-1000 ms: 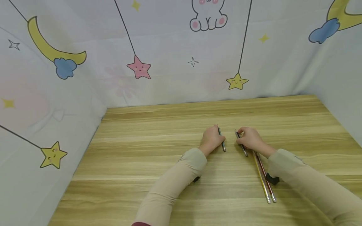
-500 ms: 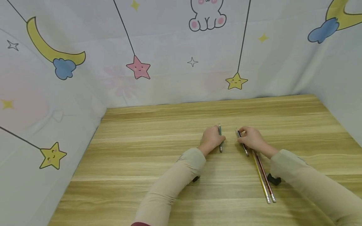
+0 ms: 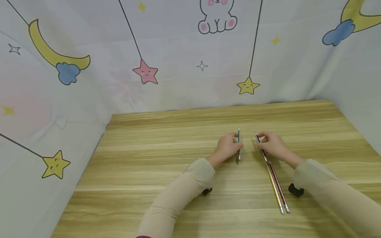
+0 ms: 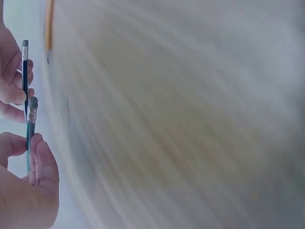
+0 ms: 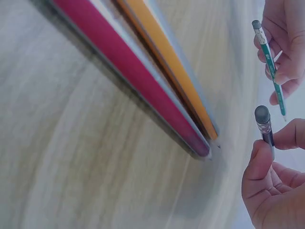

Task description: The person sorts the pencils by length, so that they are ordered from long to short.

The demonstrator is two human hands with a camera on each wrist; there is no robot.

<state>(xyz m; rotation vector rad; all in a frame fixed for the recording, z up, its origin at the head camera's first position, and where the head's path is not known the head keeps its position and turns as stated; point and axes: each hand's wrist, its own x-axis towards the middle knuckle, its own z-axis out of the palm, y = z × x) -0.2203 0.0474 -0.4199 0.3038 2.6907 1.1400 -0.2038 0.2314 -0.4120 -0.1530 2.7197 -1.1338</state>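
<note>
Green pencil [image 3: 239,136] in its pinch, the left hand [image 3: 227,146] has the right hand [image 3: 273,144] at three o'clock, pinching a dark pencil [image 3: 263,153]. At that pencil's five o'clock, a yellow pencil [image 3: 275,190] and a red pencil [image 3: 280,188] lie on the wooden table [image 3: 143,158].

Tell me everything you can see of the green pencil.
The green pencil is slim and straight, with pale lettering, a silvery metal band and a dark grey eraser. The left hand pinches it, its tip pointing away from the person, eraser end toward them. It looks lifted slightly off the wood-patterned table.
</note>
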